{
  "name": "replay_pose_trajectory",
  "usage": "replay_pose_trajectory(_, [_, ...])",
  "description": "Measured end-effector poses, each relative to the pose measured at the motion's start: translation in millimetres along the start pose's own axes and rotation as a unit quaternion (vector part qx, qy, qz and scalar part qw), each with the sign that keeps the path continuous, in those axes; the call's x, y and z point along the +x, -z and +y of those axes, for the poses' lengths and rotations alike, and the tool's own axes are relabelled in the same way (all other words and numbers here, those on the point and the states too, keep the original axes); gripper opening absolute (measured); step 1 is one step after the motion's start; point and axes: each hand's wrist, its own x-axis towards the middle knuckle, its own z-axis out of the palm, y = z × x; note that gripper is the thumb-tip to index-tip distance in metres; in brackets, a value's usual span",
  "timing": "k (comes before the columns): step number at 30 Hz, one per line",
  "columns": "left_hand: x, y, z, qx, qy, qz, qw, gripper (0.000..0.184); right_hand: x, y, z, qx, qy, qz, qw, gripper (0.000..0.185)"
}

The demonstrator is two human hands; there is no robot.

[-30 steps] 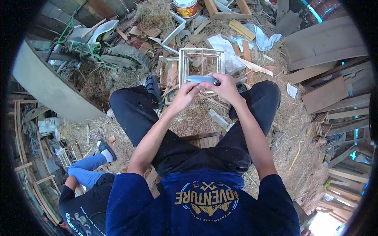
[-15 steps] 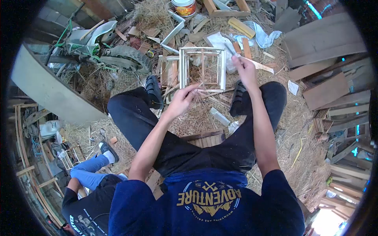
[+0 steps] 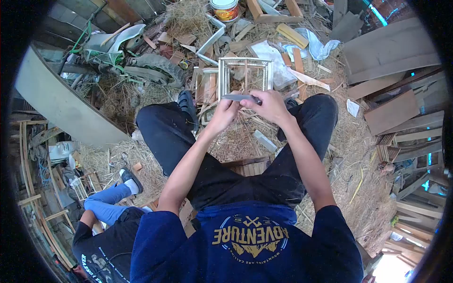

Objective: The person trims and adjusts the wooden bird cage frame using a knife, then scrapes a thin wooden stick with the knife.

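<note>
A knife with a flat grey blade and dark handle lies crosswise between my hands. My right hand is closed round its handle end, thumb pointing left. Close against the blade, my left hand is pinched, with its fingers partly behind the grey metal. What those fingers hold is hidden. Just beyond both hands stands a small whitish wooden frame with slatted sides and a brown bar across its middle. My hands cover its near edge.
Scrap wood and straw cover the ground. A paint bucket stands at the far side. A motorcycle wheel and a large curved panel are on the left. Another person sits at lower left. Boards lean along the right.
My right hand has come down and left with the knife, from beside the frame to my left hand. My left hand has shifted slightly right. The hands now meet at the blade.
</note>
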Motion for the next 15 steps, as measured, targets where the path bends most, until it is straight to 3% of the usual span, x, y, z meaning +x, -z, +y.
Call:
replay_pose_trajectory(4, [5, -3, -3, 0.024, -0.010, 0.013, 1.000, 0.027, 1, -2, 4, -0.018, 0.000, -0.005, 1.000, 0.064])
replay_pose_trajectory(6, [10, -6, -16, 0.052, -0.086, 0.016, 0.995, 0.026, 1, -6, 8, 0.003, 0.023, 0.027, 0.999, 0.060])
replay_pose_trajectory(9, [5, -2, -18, 0.082, 0.022, 0.001, 0.996, 0.023, 0, -6, 9, 0.004, 0.043, 0.046, 0.998, 0.057])
replay_pose_trajectory(15, [6, 0, -21, 0.101, -0.058, -0.013, 0.993, 0.027, -2, -2, 12, -0.008, 0.052, 0.041, 0.998, 0.056])
